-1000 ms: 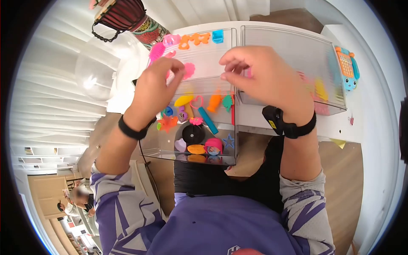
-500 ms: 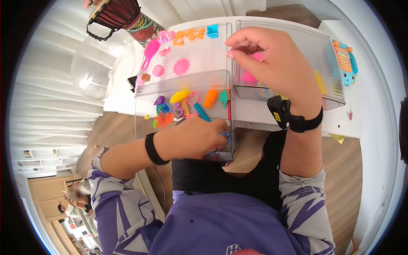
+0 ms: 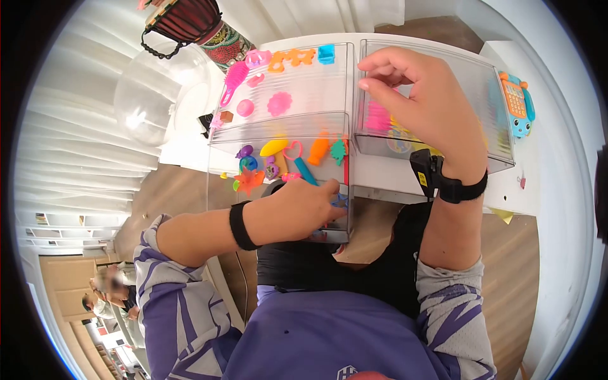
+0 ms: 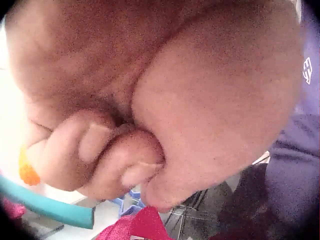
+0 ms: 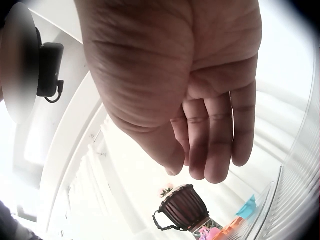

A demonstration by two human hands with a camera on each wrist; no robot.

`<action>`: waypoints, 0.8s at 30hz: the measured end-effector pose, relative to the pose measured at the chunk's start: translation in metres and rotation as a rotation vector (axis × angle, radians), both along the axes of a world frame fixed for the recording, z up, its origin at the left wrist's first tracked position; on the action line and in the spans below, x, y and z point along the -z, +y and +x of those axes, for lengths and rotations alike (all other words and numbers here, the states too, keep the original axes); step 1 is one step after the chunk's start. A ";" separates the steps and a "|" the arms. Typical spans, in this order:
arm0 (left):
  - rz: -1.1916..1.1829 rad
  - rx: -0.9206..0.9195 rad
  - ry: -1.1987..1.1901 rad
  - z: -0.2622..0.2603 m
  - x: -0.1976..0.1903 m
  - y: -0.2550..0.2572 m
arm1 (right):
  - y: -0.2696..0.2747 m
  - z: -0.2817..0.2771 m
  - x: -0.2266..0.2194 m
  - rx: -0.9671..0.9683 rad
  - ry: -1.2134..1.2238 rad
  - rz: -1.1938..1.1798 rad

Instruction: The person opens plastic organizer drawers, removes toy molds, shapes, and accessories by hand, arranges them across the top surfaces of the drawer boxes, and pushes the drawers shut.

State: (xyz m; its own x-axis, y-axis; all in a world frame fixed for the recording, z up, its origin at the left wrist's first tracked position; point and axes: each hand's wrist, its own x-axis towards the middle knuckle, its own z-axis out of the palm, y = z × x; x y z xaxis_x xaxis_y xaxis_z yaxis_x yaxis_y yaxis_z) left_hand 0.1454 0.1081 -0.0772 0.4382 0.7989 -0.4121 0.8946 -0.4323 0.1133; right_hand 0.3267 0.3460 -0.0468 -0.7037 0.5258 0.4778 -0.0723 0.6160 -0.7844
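In the head view my left hand reaches down into the near clear drawer, its fingertips round a blue star-shaped cutter. The left wrist view shows curled fingers and a thumb tip beside the blue star, with a magenta piece just below. Left of these lies a teal stick. My right hand hovers over the right clear box, fingers loosely bent and nothing between them. Its palm fills the top of the right wrist view.
A yellow piece, orange figure, green leaf shape and orange flower lie in the near drawer. Behind it, a pink brush and blue cup sit on the clear box. A toy phone stands far right.
My left hand has come down from above the rear box into the near drawer, and the blue star has shifted slightly. My right hand has moved a little right and away from the left box.
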 end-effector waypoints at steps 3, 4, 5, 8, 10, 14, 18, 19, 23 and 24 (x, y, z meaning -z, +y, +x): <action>0.007 -0.035 -0.037 0.000 -0.010 0.001 | 0.003 -0.002 0.007 -0.001 0.017 0.015; 0.014 -0.046 -0.039 -0.001 -0.011 0.000 | 0.004 -0.003 0.009 0.011 0.036 0.020; 0.028 -0.048 -0.027 -0.003 -0.013 0.000 | 0.005 -0.003 0.008 -0.003 0.033 0.029; 0.067 -0.117 -0.063 -0.007 -0.009 -0.005 | 0.000 -0.003 0.006 0.020 0.010 0.018; 0.105 -0.191 -0.113 -0.010 -0.007 -0.008 | -0.002 -0.003 0.001 0.080 -0.079 0.002; 0.188 -0.204 -0.123 -0.015 -0.010 -0.009 | -0.004 -0.007 -0.002 0.084 -0.110 -0.002; 0.201 -0.257 -0.113 -0.017 -0.034 -0.012 | -0.004 -0.008 0.000 0.081 -0.087 -0.021; 0.199 -0.245 -0.117 -0.020 -0.036 -0.012 | -0.004 -0.007 0.001 0.074 -0.069 -0.024; 0.395 -0.263 -0.162 -0.027 -0.057 -0.003 | 0.002 -0.004 0.000 0.072 -0.088 0.030; 0.408 -0.306 -0.199 -0.030 -0.064 0.002 | 0.001 -0.003 -0.002 0.085 -0.081 0.017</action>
